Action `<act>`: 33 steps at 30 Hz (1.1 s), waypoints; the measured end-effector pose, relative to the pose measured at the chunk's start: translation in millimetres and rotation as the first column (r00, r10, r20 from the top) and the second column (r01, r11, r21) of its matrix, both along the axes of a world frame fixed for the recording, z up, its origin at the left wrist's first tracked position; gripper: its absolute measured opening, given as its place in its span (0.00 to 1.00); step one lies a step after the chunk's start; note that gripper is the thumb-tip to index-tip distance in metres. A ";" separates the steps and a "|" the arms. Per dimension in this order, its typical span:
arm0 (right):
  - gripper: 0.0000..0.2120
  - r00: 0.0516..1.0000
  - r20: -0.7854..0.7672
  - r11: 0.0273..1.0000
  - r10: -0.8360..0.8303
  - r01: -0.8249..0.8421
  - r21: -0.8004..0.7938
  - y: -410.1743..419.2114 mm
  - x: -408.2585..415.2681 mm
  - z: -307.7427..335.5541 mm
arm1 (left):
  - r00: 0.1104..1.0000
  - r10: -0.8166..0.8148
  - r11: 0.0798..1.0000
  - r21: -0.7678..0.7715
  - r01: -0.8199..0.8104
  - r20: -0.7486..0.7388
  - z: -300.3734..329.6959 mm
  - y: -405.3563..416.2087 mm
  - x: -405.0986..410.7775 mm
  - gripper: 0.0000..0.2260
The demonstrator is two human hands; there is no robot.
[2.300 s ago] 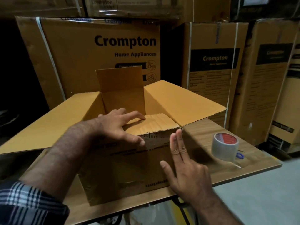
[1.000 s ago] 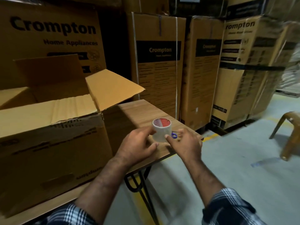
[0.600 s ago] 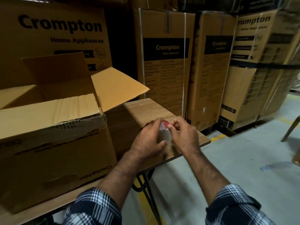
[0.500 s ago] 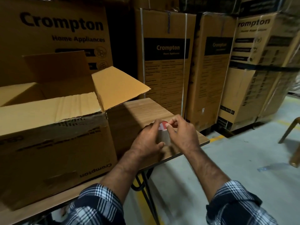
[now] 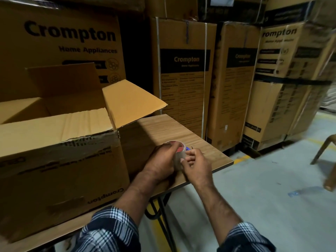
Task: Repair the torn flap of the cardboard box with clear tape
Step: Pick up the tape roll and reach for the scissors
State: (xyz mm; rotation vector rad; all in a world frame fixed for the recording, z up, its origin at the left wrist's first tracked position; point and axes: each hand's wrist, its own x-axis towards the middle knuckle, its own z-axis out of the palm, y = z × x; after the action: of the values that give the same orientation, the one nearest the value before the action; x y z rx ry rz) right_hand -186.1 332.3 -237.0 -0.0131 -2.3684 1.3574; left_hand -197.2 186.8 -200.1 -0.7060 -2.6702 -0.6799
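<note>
An open brown cardboard box [image 5: 60,171] stands on the left of the wooden table [image 5: 174,130]. Its near flap [image 5: 60,128] is folded inward, with a ragged tear along the fold at the front wall. To the right of the box, my left hand [image 5: 161,162] grips a roll of clear tape [image 5: 179,155] with a red core label, held just above the table's right end. My right hand [image 5: 197,164] has its fingertips on the roll's outer face. A small blue item [image 5: 187,148] shows just behind the roll.
Tall stacks of strapped Crompton cartons [image 5: 183,77] wall off the back and right. The box's right flap [image 5: 131,100] sticks out over the table. A grey concrete floor [image 5: 272,188] lies to the right, with a brown plastic stool [image 5: 327,157] at the edge.
Both hands left the box flap and went right to the tape roll. They picked it up; now the right fingers have slid from the top of the roll onto its outer face.
</note>
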 end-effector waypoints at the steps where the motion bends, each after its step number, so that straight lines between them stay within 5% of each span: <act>1: 0.09 1.000 -0.014 1.000 -0.008 0.007 -0.007 0.5 0.1 -0.9 | 1.000 -0.018 1.000 0.009 0.018 -0.015 -1.0 -1.9 2.0 0.26; 10: 0.02 0.975 -0.099 0.977 0.201 -0.191 0.099 16.5 24.2 11.7 | 0.994 -0.099 0.988 -0.113 0.103 0.041 1.3 -21.8 23.5 0.38; 14: 0.02 0.958 -0.117 0.959 0.262 -0.245 0.139 20.2 40.6 26.4 | 0.989 -0.149 0.988 0.032 0.149 0.002 8.4 -14.5 46.1 0.37; 20: 0.05 0.927 -0.136 0.875 0.349 -0.270 0.402 24.7 77.7 68.9 | 0.982 -0.030 0.924 0.380 -0.044 0.186 3.4 -28.0 82.0 0.27; 25: 0.04 0.921 0.049 0.867 0.386 -0.380 0.323 23.8 96.2 84.8 | 0.968 -0.074 0.889 0.456 -0.044 0.239 3.0 -26.2 119.8 0.28; 33: 0.05 0.865 0.138 0.767 0.483 -0.494 0.409 6.0 111.2 90.3 | 0.889 -0.281 0.614 0.780 -0.123 0.361 -23.0 -44.5 168.7 0.35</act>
State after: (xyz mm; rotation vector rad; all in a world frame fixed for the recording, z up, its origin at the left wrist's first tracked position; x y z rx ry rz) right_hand -74.9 338.3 -146.7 0.7746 -2.7597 0.9796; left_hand -28.5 142.3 -223.1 -0.4251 -2.2644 -2.1046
